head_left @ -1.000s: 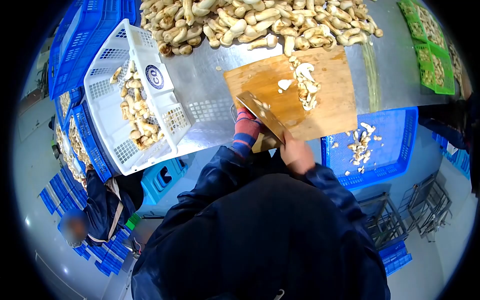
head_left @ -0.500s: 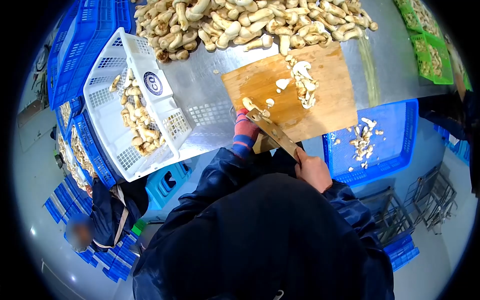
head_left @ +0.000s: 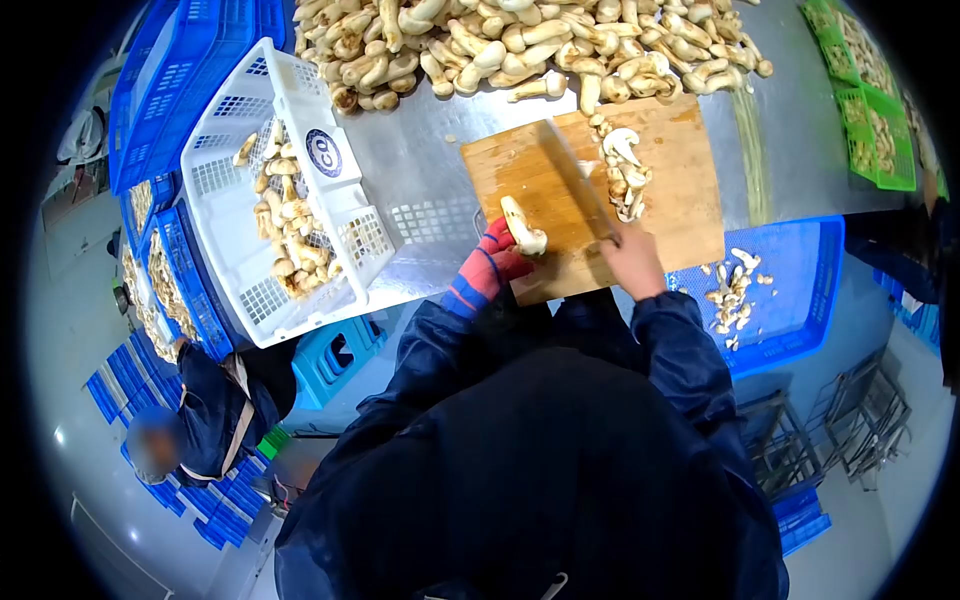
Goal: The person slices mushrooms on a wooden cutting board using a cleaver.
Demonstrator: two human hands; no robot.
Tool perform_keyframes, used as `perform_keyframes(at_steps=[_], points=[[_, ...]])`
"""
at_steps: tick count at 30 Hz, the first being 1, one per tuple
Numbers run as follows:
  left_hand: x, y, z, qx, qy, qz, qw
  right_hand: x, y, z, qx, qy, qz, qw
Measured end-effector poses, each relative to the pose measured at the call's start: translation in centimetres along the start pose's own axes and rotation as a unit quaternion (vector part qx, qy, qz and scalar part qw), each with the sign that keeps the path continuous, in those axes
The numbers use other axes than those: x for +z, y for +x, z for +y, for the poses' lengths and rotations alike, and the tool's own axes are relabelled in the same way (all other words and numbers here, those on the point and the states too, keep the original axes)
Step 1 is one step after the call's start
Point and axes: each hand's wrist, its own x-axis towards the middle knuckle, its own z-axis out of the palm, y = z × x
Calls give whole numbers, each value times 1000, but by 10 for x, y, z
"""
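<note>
My left hand (head_left: 492, 264), in a red-and-blue striped glove, grips a pale, brown-stained mushroom (head_left: 522, 226) at the near left of the wooden cutting board (head_left: 690, 190). In my bare right hand (head_left: 636, 262) is a knife (head_left: 577, 178) with a long flat blade, blurred by motion. The blade lies over the middle of the board, pointing away from me and apart from the held mushroom. Just right of the blade, mushroom slices and trimmings (head_left: 627, 178) form a small heap.
A large pile of mushrooms (head_left: 520, 45) covers the back of the metal table (head_left: 400, 150). A white crate (head_left: 225, 215) with mushrooms stands left; a blue crate (head_left: 790, 290) holding pieces sits lower right. Green baskets (head_left: 880, 135) are far right. Another person (head_left: 215, 410) is at lower left.
The knife has left the mushroom and swung right and forward over the board, toward the heap of pieces. My left hand still grips the mushroom, now more upright and fully visible.
</note>
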Motion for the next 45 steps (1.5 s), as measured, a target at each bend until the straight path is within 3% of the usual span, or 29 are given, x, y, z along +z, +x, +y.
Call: perform_keyframes(at_steps=[1, 4, 7, 8, 11, 12, 13, 16, 19, 23, 24, 25, 27, 29, 30, 31, 33, 36, 39, 40, 43, 45], points=[[-4, -1, 0, 7, -29, -36, 999, -5, -4, 10, -27, -22, 42, 998], [4, -6, 12, 43, -133, -124, 982, -9, -13, 33, 19, 7, 81, 997], [-6, 23, 28, 41, -115, -47, 991, -2, -14, 44, 77, 53, 82, 992], [-12, 39, 37, 125, 92, -104, 982, 0, -15, 41, 74, 44, 91, 992], [23, 93, 86, 102, 300, 118, 941, 5, -19, 31, 49, 33, 119, 991], [33, 111, 93, 236, 507, 202, 804, 8, -19, 33, 39, 31, 127, 991], [42, 125, 98, 350, 667, 270, 599, 9, -20, 33, 30, 29, 135, 990], [60, 152, 121, 358, 761, 177, 511, 11, -20, 33, 36, 24, 138, 989], [65, 180, 125, 271, 853, 153, 419, 9, -23, 27, 39, 16, 141, 989], [63, 169, 129, 306, 799, 144, 498, 8, -24, 28, 19, 16, 152, 988], [64, 160, 135, 264, 770, 128, 567, 7, -23, 28, 17, 18, 157, 987], [61, 144, 134, 193, 671, 104, 708, 7, -23, 28, 16, 21, 162, 986], [55, 108, 122, 65, 517, 5, 853, 9, -23, 34, 10, 25, 154, 988], [46, 86, 100, 179, 674, -7, 717, 7, -21, 36, 8, 33, 144, 989], [55, 71, 97, 157, 723, -15, 673, 4, -22, 33, 10, 40, 137, 990], [53, 68, 90, 179, 828, -35, 531, 1, -23, 30, 13, 46, 130, 990], [38, 69, 71, 261, 827, -5, 497, 1, -26, 29, 42, 67, 91, 993], [28, 58, 56, 386, 668, 170, 614, 12, -29, 37, 85, 89, 32, 992], [29, 27, 26, 157, 486, 345, 788, 20, -37, 36, 56, 96, 25, 994], [0, 39, 0, 117, 360, 324, 867, 22, -39, 33, 49, 94, 18, 994], [-9, 51, -31, 169, 318, 314, 879, 22, -48, 19, 48, 71, -17, 996], [3, 51, -28, 136, 278, 292, 905, 27, -53, 15, 7, 65, -8, 998]])
